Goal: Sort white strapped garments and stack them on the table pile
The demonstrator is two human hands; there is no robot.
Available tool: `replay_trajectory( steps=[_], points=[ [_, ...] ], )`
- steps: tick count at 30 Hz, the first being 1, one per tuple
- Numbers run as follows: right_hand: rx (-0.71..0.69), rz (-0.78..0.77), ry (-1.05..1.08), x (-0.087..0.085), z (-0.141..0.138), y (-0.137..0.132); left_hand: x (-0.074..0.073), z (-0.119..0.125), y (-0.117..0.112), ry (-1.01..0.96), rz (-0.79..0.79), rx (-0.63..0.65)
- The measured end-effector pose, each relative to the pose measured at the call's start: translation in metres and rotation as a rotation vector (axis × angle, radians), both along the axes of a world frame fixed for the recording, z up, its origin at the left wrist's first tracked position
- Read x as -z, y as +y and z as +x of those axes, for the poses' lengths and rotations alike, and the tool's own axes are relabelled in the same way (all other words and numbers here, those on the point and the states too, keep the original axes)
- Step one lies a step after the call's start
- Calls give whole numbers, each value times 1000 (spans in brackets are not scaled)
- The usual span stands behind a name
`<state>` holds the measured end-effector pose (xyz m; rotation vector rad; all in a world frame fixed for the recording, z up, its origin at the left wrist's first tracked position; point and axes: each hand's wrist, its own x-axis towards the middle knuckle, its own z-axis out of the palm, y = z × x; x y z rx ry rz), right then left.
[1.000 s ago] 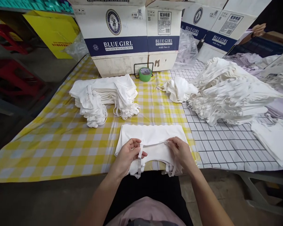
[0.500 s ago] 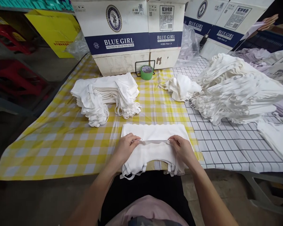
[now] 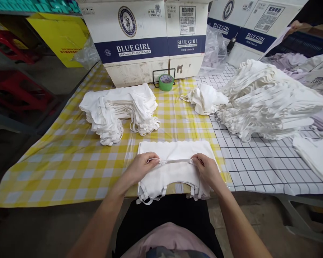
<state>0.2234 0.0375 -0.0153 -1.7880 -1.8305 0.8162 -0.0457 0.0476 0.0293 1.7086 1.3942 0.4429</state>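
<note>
A white strappy garment, like a camisole top (image 3: 174,175), lies flat at the table's front edge, its scalloped hem away from me and its straps hanging toward my lap. My left hand (image 3: 144,166) pinches the cloth at the left of a raised edge across its middle. On the right end of that same edge, my right hand (image 3: 206,167) is closed in a pinch too. Between the hands the edge is stretched into a nearly straight line. Whether more garments lie under this one I cannot tell.
Behind on the left sits a neat stack of white garments (image 3: 118,104). A crumpled white garment (image 3: 206,99) and a large white pile (image 3: 263,104) lie to the right. Green tape (image 3: 166,83) stands before a beer carton (image 3: 150,39). Another person's hand (image 3: 296,27) shows far right.
My hands keep their pinch on the garment and hardly move. The view has shifted slightly. At the far right, the other person's hand has moved left and lower.
</note>
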Motion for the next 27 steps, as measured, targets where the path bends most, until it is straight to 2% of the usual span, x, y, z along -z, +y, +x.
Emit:
replay_trajectory(
  steps=[10, 14, 20, 27],
  points=[
    [11, -33, 74, -2, 2, -5, 0, -3, -6, -43, -132, -28],
    [46, -96, 179, -11, 12, -17, 0, -15, -22, -97, -193, -90],
    [54, -292, 535, -22, 32, -39, 6, -34, -55, -250, -387, -135],
    [72, -433, 635, -33, 43, -62, 9, -28, -75, -306, -427, -135]
  ],
)
